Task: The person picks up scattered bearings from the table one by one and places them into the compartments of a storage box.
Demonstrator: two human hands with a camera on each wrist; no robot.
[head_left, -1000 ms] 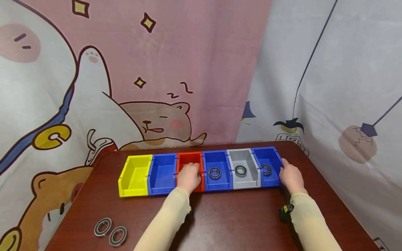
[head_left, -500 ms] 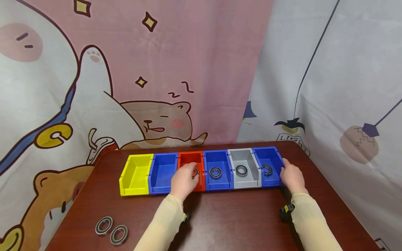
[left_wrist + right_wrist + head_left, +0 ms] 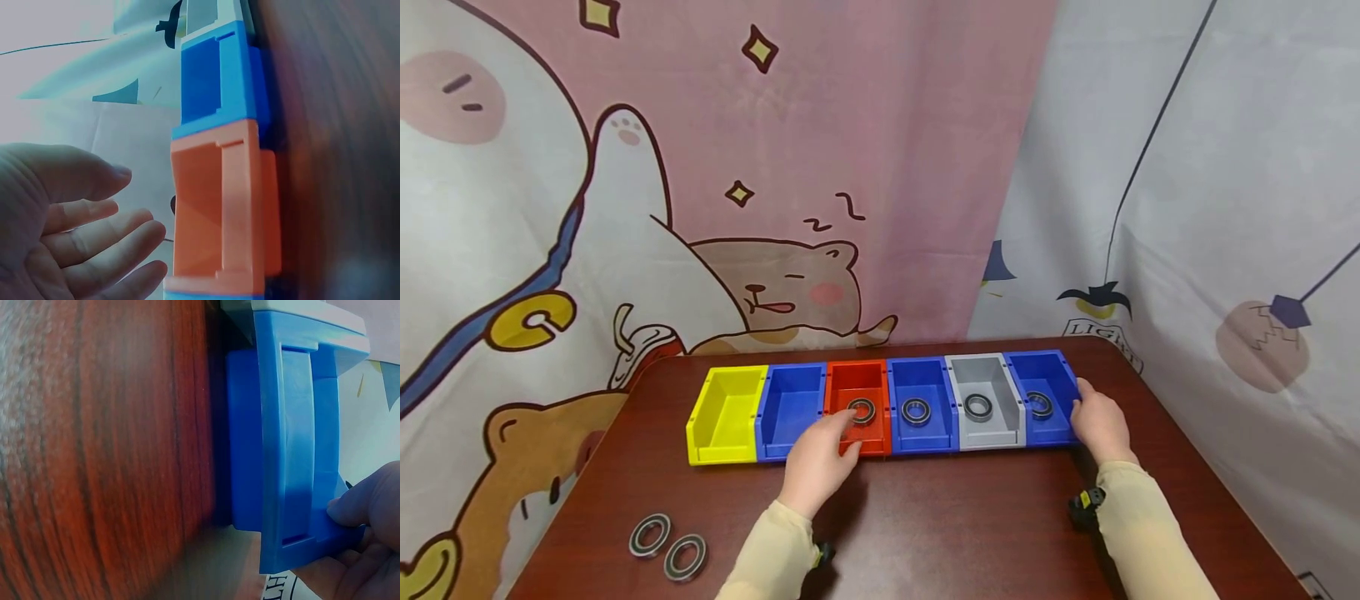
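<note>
Left hand (image 3: 816,467), centre of the head view, has its fingers extended and parted and holds nothing; it reaches over the front of the red bin (image 3: 859,377), where a bearing (image 3: 872,412) lies, a fingertip close to the ring, contact not discernible; right hand (image 3: 1101,423), right of centre, grips the outer wall of the rightmost blue bin (image 3: 1051,370), thumb inside, as the right wrist view confirms. The step in hand appears to be seating a bearing in its bin; it is best done with a light pinch on the outer rim, a release near the bin floor, and fingers drawn up above the front lip, while the right hand steadies the row without pulling.

Edges and room: the row sits near the counter's (image 3: 955,508) rear edge, the curtain (image 3: 955,167) just behind; the space between the forearms seems the widest passage; at lower left, two loose bearings (image 3: 683,576) call for a raised forearm.
</note>
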